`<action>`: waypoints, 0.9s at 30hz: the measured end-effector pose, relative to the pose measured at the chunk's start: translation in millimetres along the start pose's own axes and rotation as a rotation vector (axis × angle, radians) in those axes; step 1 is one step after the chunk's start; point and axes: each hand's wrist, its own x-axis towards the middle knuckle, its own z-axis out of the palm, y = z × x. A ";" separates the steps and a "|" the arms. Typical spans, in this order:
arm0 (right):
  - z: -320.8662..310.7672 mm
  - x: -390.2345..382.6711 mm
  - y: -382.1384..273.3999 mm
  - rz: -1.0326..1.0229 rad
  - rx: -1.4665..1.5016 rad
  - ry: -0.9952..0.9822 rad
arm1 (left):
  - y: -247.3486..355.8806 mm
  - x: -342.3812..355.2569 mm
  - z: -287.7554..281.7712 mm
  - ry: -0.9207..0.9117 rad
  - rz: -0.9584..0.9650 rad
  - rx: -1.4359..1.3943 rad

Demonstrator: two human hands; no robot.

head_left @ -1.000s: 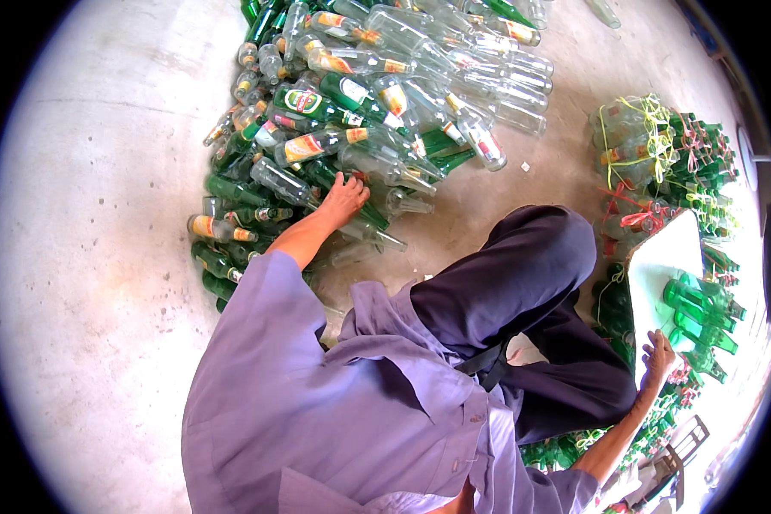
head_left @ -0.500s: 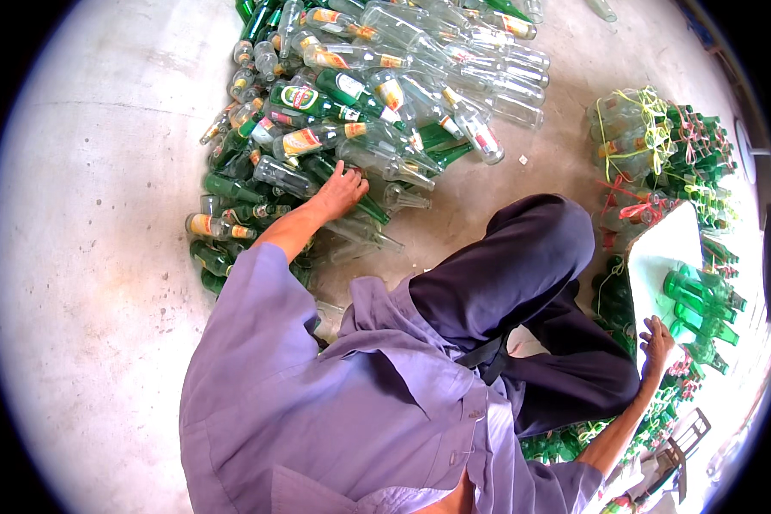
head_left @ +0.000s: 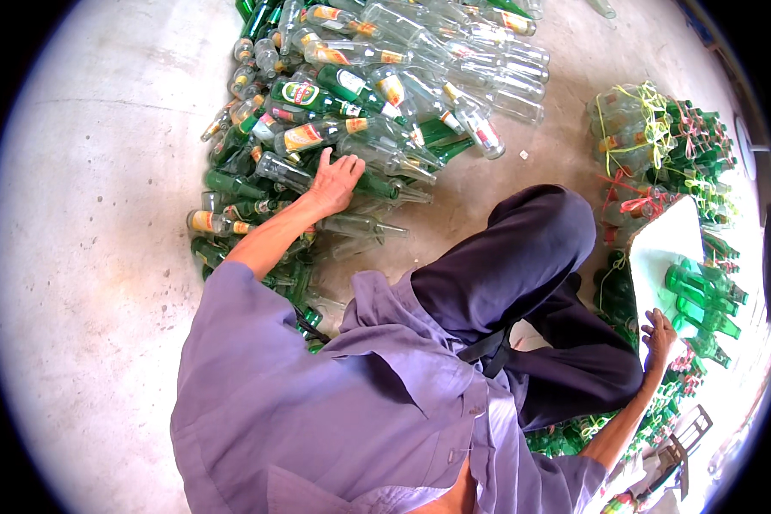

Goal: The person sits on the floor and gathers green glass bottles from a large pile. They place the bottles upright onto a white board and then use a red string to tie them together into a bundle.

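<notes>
Reaching hand: my feed shows the left hand [head_left: 338, 182] at the pile [head_left: 377, 94], back up, over a green bottle [head_left: 377, 186] whose neck end shows just right of the fingers.
Left fingers: thumb set apart, the others part bent; the back of the hand hides the contact, so I cannot tell whether they have hold of the glass.
Pile: ahead of and around the left fingers, on the floor [head_left: 111, 214]; the bottles lie on their sides, and I judge the round glass settles into gaps and leans on its neighbours.
Clear bottle [head_left: 283, 173]: just left of the left fingers, lying among others that probably keep it from rolling.
Right fingers: the right hand [head_left: 660, 334] is at the edge of the white worktop [head_left: 655, 257], fingers loosely parted, with no bottle in them that I can see; perhaps the edge steadies the hand, but I cannot confirm touch.
Green bottles [head_left: 698, 291]: just right of the right fingers, grouped on the worktop, necks pointing away; I take them as upright, the lens exaggerating their lean.
Bundles [head_left: 615, 137]: well ahead of the right fingers, tied with yellow string [head_left: 654, 128], likely because loose bottles would spread.
</notes>
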 end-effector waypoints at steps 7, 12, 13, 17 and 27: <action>1.5 -3.6 -8.8 -0.033 -0.031 0.008 | 12.2 -12.9 -26.7 0.207 -0.263 -0.270; 11.7 -19.8 -39.5 -0.175 -0.060 -0.009 | 36.3 -7.3 -66.9 0.243 -0.366 -0.358; 14.6 -29.8 -50.4 -0.233 -0.067 -0.007 | 42.6 0.1 -77.2 0.294 -0.334 -0.372; 59.1 -70.8 -108.9 -0.399 -0.099 -0.041 | 75.0 34.8 -131.1 0.433 -0.194 -0.402; 159.7 -188.7 -220.3 -0.789 0.184 -0.169 | 198.9 163.9 -255.0 0.740 0.271 -0.503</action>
